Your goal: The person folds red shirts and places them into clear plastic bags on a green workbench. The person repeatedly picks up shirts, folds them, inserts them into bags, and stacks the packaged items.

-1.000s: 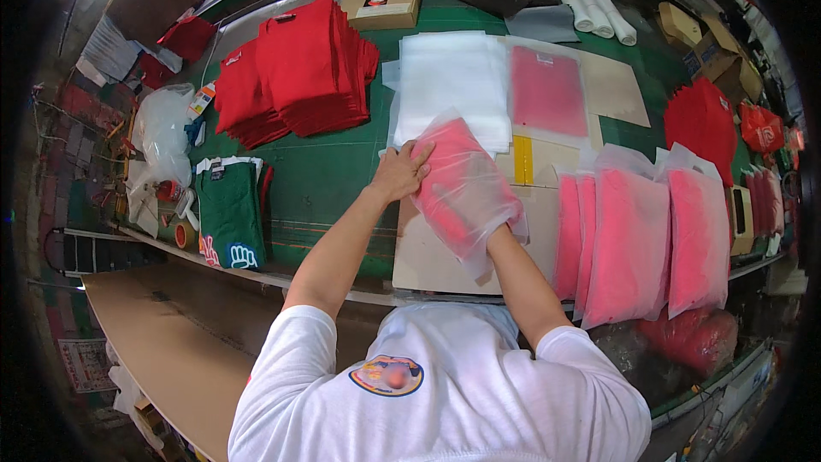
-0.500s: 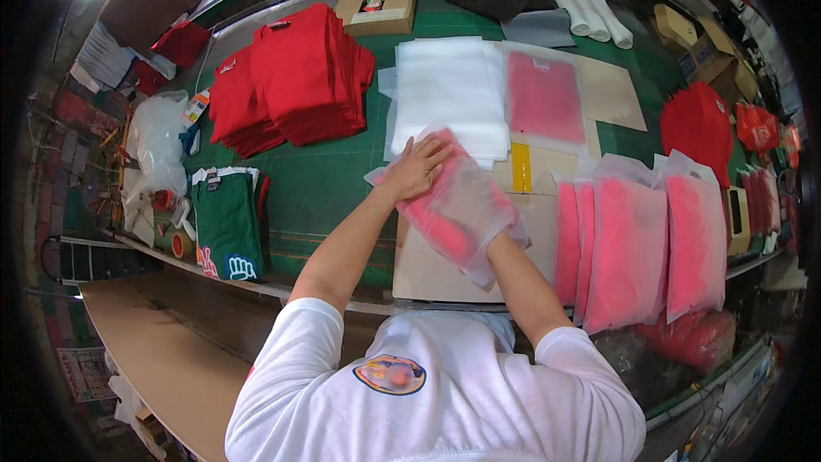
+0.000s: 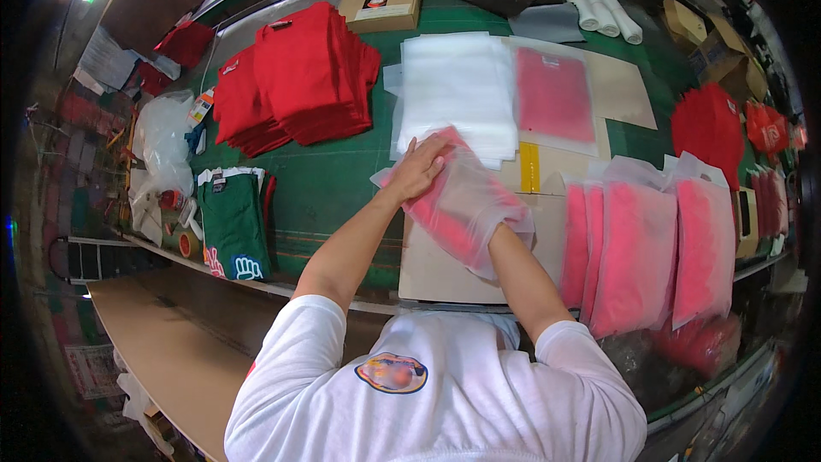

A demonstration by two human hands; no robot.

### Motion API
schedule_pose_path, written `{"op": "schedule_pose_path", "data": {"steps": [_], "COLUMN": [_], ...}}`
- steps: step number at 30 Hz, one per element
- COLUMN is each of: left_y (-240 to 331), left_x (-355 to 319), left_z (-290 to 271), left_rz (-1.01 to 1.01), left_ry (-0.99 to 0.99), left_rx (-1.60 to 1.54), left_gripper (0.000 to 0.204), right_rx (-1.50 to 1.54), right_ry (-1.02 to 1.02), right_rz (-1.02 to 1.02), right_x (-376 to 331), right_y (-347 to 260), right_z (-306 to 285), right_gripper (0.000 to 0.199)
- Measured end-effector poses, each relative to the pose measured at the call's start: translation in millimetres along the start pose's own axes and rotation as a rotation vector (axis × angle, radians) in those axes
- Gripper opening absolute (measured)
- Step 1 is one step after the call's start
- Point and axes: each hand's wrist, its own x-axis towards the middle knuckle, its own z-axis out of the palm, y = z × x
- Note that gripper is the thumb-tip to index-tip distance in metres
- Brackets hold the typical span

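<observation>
A frosted plastic bag (image 3: 466, 173) with folded red cloth inside lies tilted between my hands, over tan cardboard (image 3: 445, 278). At its upper left, my left hand (image 3: 419, 169) presses on the bag and grips it, fingers close together. My right hand (image 3: 493, 216) reaches inside the bag from the lower right. The cloudy plastic blurs its fingers, so their grip does not show. Just beyond lies a stack of white frosted bags (image 3: 457, 98), and right of it a flat bag (image 3: 554, 94) holding a red garment.
Folded red shirts (image 3: 312, 77) are piled at the far left, with a folded green shirt (image 3: 231, 218) nearer me. Several filled bags (image 3: 633, 248) stand at the right table edge. Small cardboard boxes (image 3: 380, 7) and white rolls (image 3: 601, 8) sit at the back.
The whole view has shifted slightly. My left fingers have drawn closer together on the bag. My right hand remains inside it, and the bag's lower right edge has bunched around the wrist.
</observation>
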Motion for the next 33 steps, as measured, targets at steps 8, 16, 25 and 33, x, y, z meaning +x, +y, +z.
{"op": "schedule_pose_path", "data": {"steps": [8, 16, 25, 33], "left_y": [15, 27, -4, -27], "left_x": [3, -16, -81, -98], "left_z": [1, 11, 25, 18], "left_rz": [-0.065, -0.018, -0.162, -0.057], "left_ry": [-0.1, -0.034, 0.273, 0.177], "left_rx": [0.298, 0.513, 0.243, -0.115], "left_gripper": [0.058, 0.052, 0.048, 0.044], "right_rx": [-0.169, 0.196, -0.14, -0.125], "right_ry": [0.424, 0.496, 0.551, 0.208], "right_rz": [0.01, -0.099, 0.086, -0.495], "right_x": [-84, -105, -118, -136], "right_y": [47, 66, 55, 53], "right_z": [49, 65, 85, 68], "right_gripper": [0.087, 0.098, 0.094, 0.082]}}
